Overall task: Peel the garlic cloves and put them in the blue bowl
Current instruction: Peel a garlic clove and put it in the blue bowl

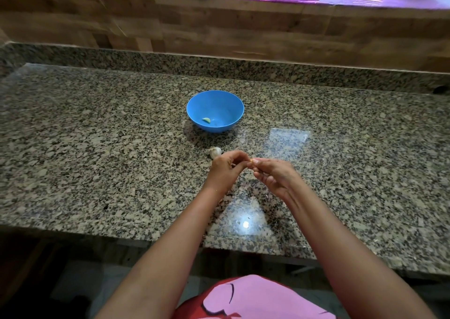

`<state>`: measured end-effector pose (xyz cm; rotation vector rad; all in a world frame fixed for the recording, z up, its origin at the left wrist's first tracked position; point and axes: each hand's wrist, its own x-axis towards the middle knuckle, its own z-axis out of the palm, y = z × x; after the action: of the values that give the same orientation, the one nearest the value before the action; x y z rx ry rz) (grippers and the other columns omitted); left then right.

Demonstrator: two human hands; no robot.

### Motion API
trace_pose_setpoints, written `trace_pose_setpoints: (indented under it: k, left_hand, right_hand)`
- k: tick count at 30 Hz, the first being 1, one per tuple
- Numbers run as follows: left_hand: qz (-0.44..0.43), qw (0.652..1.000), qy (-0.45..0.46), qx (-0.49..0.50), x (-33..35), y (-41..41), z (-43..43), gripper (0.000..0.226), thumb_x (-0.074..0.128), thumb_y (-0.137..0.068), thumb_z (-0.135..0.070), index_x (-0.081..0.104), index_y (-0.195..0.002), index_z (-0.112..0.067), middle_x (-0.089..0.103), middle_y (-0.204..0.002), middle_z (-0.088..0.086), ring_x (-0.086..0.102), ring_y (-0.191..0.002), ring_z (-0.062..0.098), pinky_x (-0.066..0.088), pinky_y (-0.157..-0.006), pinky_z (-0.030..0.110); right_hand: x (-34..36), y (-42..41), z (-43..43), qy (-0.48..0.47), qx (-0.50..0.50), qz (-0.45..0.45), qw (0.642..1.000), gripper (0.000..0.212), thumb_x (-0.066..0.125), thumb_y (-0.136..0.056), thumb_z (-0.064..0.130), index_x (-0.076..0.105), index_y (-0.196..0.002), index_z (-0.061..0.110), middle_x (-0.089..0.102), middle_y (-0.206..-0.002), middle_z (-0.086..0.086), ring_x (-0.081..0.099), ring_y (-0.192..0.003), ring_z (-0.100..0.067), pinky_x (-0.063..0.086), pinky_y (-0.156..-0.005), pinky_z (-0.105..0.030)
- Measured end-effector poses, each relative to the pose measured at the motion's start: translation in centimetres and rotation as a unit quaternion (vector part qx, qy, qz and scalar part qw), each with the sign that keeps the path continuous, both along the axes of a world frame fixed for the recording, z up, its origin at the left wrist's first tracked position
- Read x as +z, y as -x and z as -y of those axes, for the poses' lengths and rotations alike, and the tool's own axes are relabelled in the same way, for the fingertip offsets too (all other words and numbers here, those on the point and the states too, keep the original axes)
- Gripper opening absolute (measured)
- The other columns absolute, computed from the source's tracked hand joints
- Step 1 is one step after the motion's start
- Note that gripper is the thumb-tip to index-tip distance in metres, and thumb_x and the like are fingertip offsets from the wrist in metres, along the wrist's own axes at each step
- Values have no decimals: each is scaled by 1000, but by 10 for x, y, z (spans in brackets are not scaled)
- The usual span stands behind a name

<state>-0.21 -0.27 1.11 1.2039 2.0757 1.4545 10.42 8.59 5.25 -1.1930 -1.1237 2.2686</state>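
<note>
A blue bowl (215, 99) stands on the granite counter with one peeled garlic clove (206, 120) lying in its bottom. In front of it, a whitish garlic bulb piece (215, 151) rests on the counter, just beyond my left hand (225, 168). My right hand (274, 176) meets the left above the counter, and both pinch a small garlic clove (252, 161) between their fingertips. Most of that clove is hidden by the fingers.
The granite counter (97, 148) runs wide to both sides, with its front edge near my elbows. A raised granite ledge and a wood-pattern wall (219, 26) close off the back. Bright light reflections sit on the counter near my forearms.
</note>
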Motion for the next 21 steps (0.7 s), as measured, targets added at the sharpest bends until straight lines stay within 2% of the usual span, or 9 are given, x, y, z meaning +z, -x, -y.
trace_pose_setpoints:
  k: [1, 4, 9, 14, 18, 21]
  left_hand:
    - [-8, 1000, 0, -6, 0, 0, 0, 7, 68, -84, -15, 67, -90, -11, 61, -79, -12, 56, -75, -4, 46, -73, 10]
    - [-30, 999, 1, -18, -3, -3, 0, 7, 64, -86, -13, 64, -92, -9, 58, -80, -11, 53, -75, -5, 45, -71, 6]
    - [-57, 998, 24, -33, -7, -2, -1, 11, 58, -91, -17, 60, -97, -8, 58, -88, -3, 53, -76, 5, 45, -70, 9]
    - [-73, 994, 61, -60, -6, 3, -4, 10, 52, -95, -20, 53, -95, -11, 52, -89, 0, 45, -72, 3, 41, -64, 11]
    - [-58, 991, 83, -83, -15, -1, 1, 8, 51, -95, -22, 50, -93, -14, 52, -91, 1, 47, -73, 6, 41, -64, 14]
    - [-36, 995, 74, -56, -19, -1, 6, 3, 53, -94, -17, 53, -95, -14, 54, -91, 0, 51, -74, 8, 42, -66, 14]
  right_hand:
    - [-1, 0, 0, 4, -6, -1, 1000, 6, 55, -85, -8, 60, -86, -10, 62, -75, -16, 55, -61, -15, 50, -48, -16]
    - [-4, -2, -1, 10, -15, -2, 1000, 7, 55, -86, -7, 61, -87, -10, 62, -79, -16, 56, -62, -15, 50, -48, -16]
    - [-6, 1, -2, 23, -29, -1, 999, 7, 56, -85, -5, 62, -84, -8, 62, -82, -15, 57, -64, -15, 51, -50, -16]
    - [-7, 3, -4, 38, -16, -8, 999, 8, 57, -85, -3, 63, -89, -8, 63, -84, -15, 60, -68, -15, 53, -54, -17]
    - [-12, 2, -10, 66, -28, -28, 997, 10, 56, -86, -4, 63, -93, -6, 63, -90, -17, 62, -76, -18, 55, -57, -17]
    - [-16, -1, -18, 71, -19, -37, 997, 16, 52, -87, -7, 62, -99, -4, 62, -99, -17, 62, -85, -21, 57, -62, -22]
